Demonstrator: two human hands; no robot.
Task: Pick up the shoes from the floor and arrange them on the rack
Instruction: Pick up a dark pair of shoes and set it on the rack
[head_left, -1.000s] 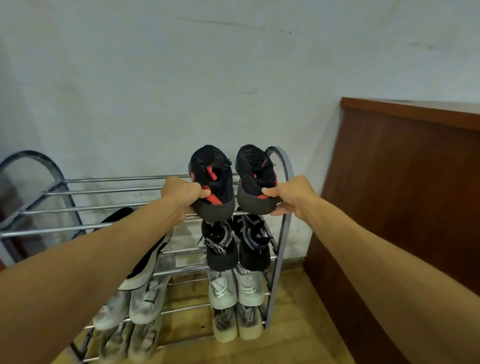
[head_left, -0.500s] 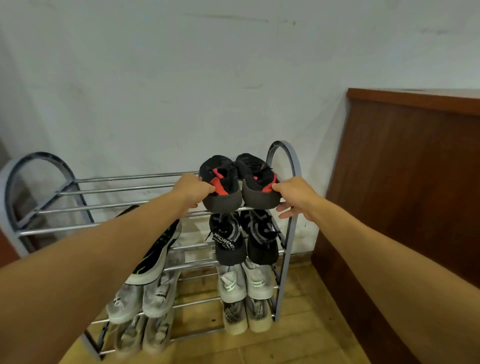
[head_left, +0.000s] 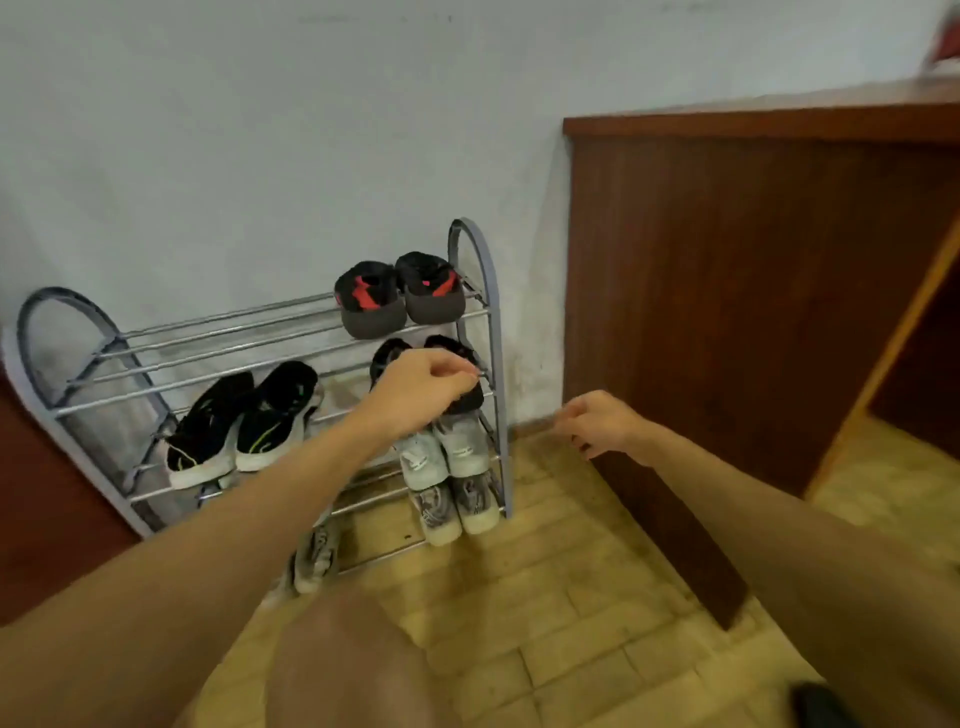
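Centre frame, the black-and-red shoes (head_left: 371, 306) sit on the top shelf of the rack (head_left: 480, 247); below, the left hand (head_left: 423, 387) and right hand (head_left: 597, 421) hang loosely curled, empty.

One metal rack (head_left: 234, 317) stood with four tiers and two arched ends. Eleven shoes could be counted on it:

- two black-and-red shoes (head_left: 371, 306)
- two black shoes with white soles (head_left: 275, 410)
- two dark shoes (head_left: 389, 353), partly behind a hand
- two pale grey shoes (head_left: 462, 441)
- two patterned grey shoes (head_left: 436, 512)
- one lone grey shoe (head_left: 317, 556) beside a forearm, which hid whatever else lay there

Two hands were in view, the left hand (head_left: 423, 387) and the right hand (head_left: 602, 421). There was one brown wooden cabinet (head_left: 727, 286).
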